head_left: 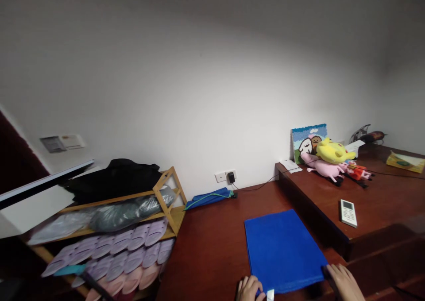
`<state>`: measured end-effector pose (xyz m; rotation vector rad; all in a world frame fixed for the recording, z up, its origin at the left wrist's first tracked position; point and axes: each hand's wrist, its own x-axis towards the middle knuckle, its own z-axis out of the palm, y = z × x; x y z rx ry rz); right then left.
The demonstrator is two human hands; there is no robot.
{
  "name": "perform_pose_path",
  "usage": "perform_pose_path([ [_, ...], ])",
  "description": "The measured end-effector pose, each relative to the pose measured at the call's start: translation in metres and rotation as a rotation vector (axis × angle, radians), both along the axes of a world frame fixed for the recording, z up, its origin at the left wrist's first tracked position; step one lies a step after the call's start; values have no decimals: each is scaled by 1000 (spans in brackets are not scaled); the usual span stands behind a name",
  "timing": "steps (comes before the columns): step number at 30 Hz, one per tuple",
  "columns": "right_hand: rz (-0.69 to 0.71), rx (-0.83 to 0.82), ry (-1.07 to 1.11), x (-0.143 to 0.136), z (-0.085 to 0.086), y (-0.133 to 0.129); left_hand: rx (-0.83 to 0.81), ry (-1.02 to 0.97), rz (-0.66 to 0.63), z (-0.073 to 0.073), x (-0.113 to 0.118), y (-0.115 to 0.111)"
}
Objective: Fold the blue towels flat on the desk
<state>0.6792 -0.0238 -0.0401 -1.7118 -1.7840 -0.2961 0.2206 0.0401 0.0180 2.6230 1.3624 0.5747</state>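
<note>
Far left, a wooden rack (166,190) stands against the wall, with a black bag (113,177) on top, grey bundles on the middle shelf and rows of lilac and pink slippers (133,248) below; its right end sits just beside the open floor (209,243), so you have bare dark-red boards between the rack and your work. Far along the wall a folded blue bundle (209,198) lies under a socket with a black plug (231,177). Your left hand (250,289) sits at the near left corner of the blue mat (282,248), fingers curled onto its near edge beside a small white tag (270,294) whose writing is too small to read. The mat lies flat on the floor, long axis running near to far, its far end leaning slightly left, its right edge close along the raised step (318,217). Your right hand (343,281) rests on the near right corner, fingers bent over the edge; you cannot tell whether either hand truly pinches the cloth. On the platform to the right lie a white remote (348,212), plush toys (328,159) before a cartoon picture (307,139), and a yellow box (405,161) far right. No writing is legible.
</note>
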Motion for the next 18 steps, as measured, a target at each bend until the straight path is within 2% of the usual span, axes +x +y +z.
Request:
perform_pose_path([
  [2,-46,-3,-38,-4,3,2,-113,-18,2,14,-1,-4],
  [5,-132,-68,-73,-39,32,6,-112,-117,19,37,-11,-10],
  [8,-133,-191,-46,-107,74,16,12,-186,136,50,-42,-6],
  [11,-132,-338,-13,-177,99,29,139,-139,298,48,-96,13],
  [14,-163,-465,-2,-218,94,41,198,-8,442,38,-159,37],
  [16,-177,-488,-3,-227,83,48,186,75,536,33,-195,51],
  [18,-184,-476,-6,-227,72,55,154,132,607,31,-219,59],
])
